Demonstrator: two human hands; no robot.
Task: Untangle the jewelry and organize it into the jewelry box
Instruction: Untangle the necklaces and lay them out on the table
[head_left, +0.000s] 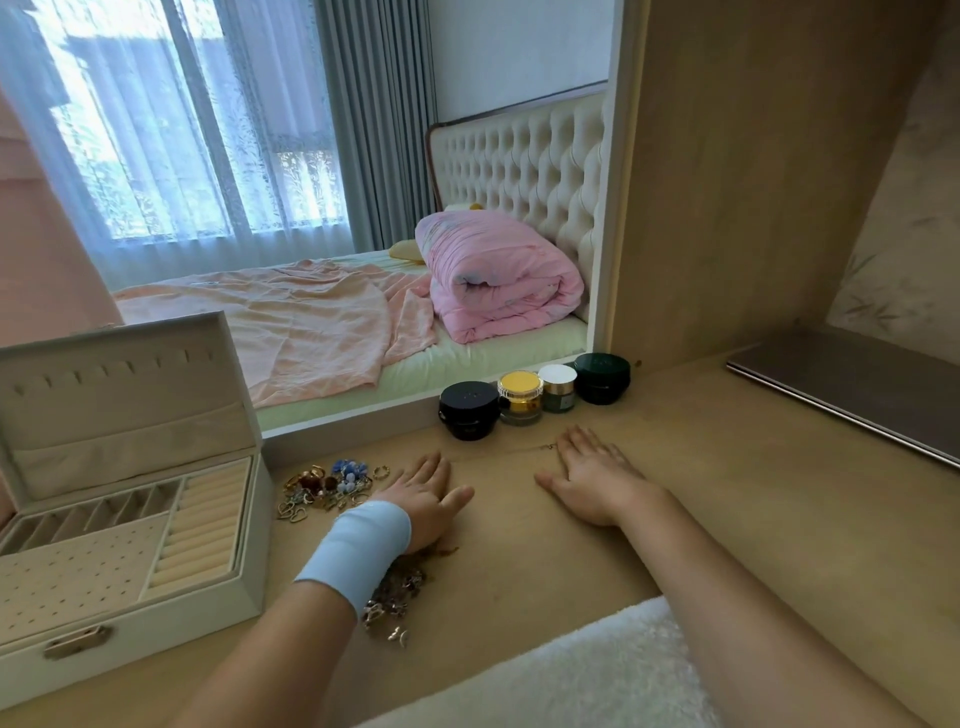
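two bare forearms in view, no sleeves. the left hand (423, 496) has a wide pale blue band wrapped snug around its wrist; the right hand (597, 475) wears nothing.

jars (519, 397) ahead, jewelry box (171, 631) left — middle free

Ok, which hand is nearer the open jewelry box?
Left. The left hand lies flat by the jewelry pile, just right of the jewelry box; the right hand rests flat farther right, in front of the cosmetic jars.
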